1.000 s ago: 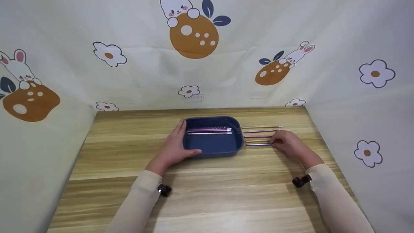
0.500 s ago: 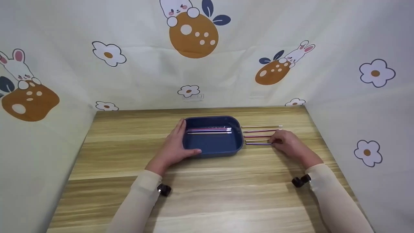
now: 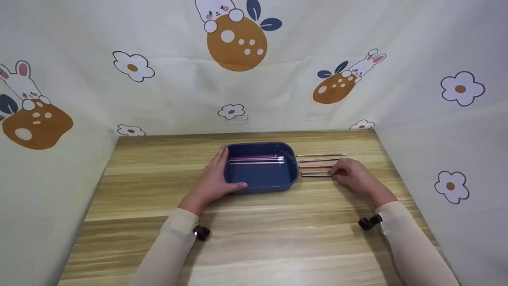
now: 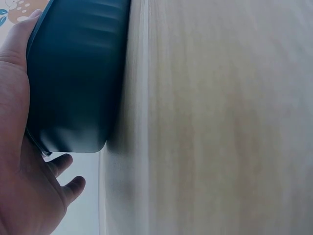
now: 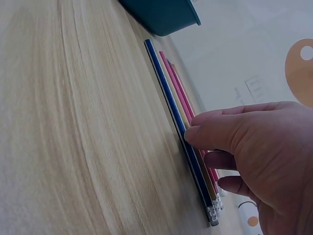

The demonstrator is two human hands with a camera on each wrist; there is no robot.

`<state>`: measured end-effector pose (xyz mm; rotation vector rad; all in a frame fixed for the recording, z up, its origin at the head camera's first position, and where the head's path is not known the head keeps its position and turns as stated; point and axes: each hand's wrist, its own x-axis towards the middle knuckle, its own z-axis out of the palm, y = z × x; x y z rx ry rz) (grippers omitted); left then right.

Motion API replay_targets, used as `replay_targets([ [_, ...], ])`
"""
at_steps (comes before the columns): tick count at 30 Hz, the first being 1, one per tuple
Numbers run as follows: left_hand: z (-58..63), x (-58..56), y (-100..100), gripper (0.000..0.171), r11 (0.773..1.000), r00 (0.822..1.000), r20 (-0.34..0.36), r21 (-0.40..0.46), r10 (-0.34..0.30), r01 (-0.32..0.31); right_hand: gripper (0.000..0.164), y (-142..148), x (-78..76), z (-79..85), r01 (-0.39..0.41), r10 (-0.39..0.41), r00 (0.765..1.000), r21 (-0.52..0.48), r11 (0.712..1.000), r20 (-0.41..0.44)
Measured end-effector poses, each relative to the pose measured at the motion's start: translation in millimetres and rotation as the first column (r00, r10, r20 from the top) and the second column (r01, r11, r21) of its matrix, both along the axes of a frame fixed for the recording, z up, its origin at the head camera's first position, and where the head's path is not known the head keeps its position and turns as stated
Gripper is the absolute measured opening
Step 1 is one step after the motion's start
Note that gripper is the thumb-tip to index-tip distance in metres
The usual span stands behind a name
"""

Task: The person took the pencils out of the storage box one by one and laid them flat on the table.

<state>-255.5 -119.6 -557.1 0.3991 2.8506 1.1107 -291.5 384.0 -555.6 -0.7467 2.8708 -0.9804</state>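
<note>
A dark blue rectangular box point(image 3: 258, 176) stands on the wooden table, with several pencils point(image 3: 256, 163) lying lengthwise inside. My left hand point(image 3: 213, 178) grips its left end, thumb along the front rim and fingers toward the back; in the left wrist view that thumb lies along the box's rim point(image 4: 29, 56). Right of the box, several pencils lie side by side in a row. My right hand point(image 3: 353, 176) pinches the nearest one, a blue pencil point(image 5: 167, 98), between thumb and index finger near its eraser end. Red and gold pencils point(image 5: 178, 90) lie close behind it.
A gold pencil point(image 3: 321, 155) lies at the back of the row, slightly apart. Printed cloth walls point(image 3: 170, 91) with rabbits and flowers enclose the table point(image 3: 254, 238) at the back and both sides. Each wrist wears a small black camera point(image 3: 369, 222).
The blue pencil has shifted slightly toward the back, closer to the gold one beside it, with my right hand on it. The left hand and box have hardly moved.
</note>
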Motion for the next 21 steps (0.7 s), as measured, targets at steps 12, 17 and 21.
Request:
replay_targets([
  [12,-3.3,-3.1,0,0.142,1.0,1.0,-0.008,-0.019,-0.005,0.005,0.011,-14,0.3,10.0,0.08,-0.076,0.995,-0.061,0.995,0.058],
  [17,-4.0,-2.8,-1,0.142,1.0,1.0,-0.008,-0.014,-0.007,0.007,0.017,-28,-1.5,11.8,0.099,-0.1,0.995,-0.082,0.992,0.003],
  [21,-3.1,-1.9,0,0.142,1.0,1.0,-0.012,-0.01,-0.008,0.008,0.017,-46,-2.2,14.4,0.079,-0.088,0.993,-0.124,0.989,-0.074],
])
